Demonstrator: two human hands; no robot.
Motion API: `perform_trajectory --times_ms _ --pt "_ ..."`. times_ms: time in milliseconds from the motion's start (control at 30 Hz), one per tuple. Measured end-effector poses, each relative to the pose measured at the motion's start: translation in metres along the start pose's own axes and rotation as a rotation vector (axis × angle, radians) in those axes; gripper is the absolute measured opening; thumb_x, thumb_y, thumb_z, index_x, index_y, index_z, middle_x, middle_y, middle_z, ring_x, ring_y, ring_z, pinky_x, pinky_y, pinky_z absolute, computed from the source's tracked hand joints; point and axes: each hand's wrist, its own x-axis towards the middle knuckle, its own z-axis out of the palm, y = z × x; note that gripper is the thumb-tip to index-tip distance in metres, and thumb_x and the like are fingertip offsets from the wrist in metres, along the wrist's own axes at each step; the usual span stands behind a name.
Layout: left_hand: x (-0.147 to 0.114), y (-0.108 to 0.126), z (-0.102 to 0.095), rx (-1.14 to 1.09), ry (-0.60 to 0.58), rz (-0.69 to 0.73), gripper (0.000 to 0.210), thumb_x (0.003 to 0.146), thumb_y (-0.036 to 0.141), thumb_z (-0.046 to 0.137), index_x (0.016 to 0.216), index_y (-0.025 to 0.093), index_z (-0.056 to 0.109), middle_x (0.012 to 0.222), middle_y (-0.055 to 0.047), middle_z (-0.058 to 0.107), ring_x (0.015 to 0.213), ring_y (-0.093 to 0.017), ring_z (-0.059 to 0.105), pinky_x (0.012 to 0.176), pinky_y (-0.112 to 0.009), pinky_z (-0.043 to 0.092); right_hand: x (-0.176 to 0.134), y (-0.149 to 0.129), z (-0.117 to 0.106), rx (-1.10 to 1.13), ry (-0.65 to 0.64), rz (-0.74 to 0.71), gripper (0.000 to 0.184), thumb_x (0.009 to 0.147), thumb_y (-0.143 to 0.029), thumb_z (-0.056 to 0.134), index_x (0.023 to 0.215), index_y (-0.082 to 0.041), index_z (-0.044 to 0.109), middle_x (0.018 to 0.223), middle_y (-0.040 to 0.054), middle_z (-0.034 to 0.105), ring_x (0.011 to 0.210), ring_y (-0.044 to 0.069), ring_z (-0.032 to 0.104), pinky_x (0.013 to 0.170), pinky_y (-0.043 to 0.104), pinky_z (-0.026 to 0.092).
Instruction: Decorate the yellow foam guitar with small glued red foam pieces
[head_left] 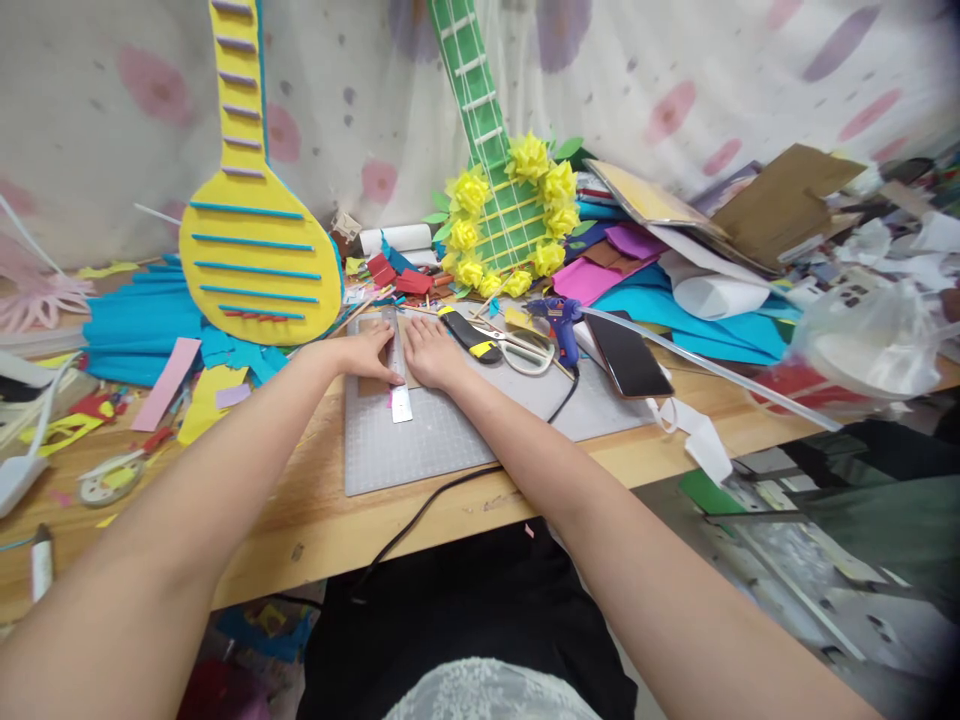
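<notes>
A metal ruler (402,405) lies over a piece of brown cardboard (373,386) on a grey cutting mat (442,440). My left hand (369,354) bends over the ruler's left side, its thumb and fingertips holding it down. On the ruler's right side, my right hand (430,353) rests flat with its fingers stretched forward. A bit of pink shows beside the ruler near my left thumb. Just right of my right hand are a black and yellow utility knife (470,336) and scissors (529,352) with pale handles.
A blue glue gun (561,325) and a phone (626,352) lie at the mat's right; a black cable crosses the front edge. Behind stand a yellow paper guitar (259,255) and a green one (487,150) with yellow flowers. A tape roll (112,480) is left; paper scraps (697,320) pile right.
</notes>
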Motion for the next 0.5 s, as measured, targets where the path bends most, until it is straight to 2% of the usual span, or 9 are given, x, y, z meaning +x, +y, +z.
perform_trajectory --times_ms 200,500 --pt "0.0015 -0.0012 0.0018 0.000 0.023 0.005 0.124 0.050 0.072 0.058 0.142 0.003 0.015 0.151 -0.020 0.009 0.138 -0.034 0.011 0.112 -0.035 0.013 -0.0009 -0.0015 -0.0049 0.007 -0.023 0.007 0.051 0.093 -0.026 0.025 0.134 -0.001 0.039 0.143 0.0171 0.033 0.134 0.028 0.028 0.110 0.045 0.019" --pt "0.0027 0.0057 -0.0048 0.075 -0.020 -0.031 0.123 0.051 0.070 0.060 0.142 0.002 0.015 0.150 -0.022 0.010 0.139 -0.032 0.011 0.111 -0.033 0.016 0.0021 -0.0028 -0.0086 0.058 -0.059 0.021 0.049 0.091 -0.026 0.032 0.133 -0.002 0.041 0.143 0.0177 0.034 0.135 0.028 0.027 0.111 0.044 0.017"
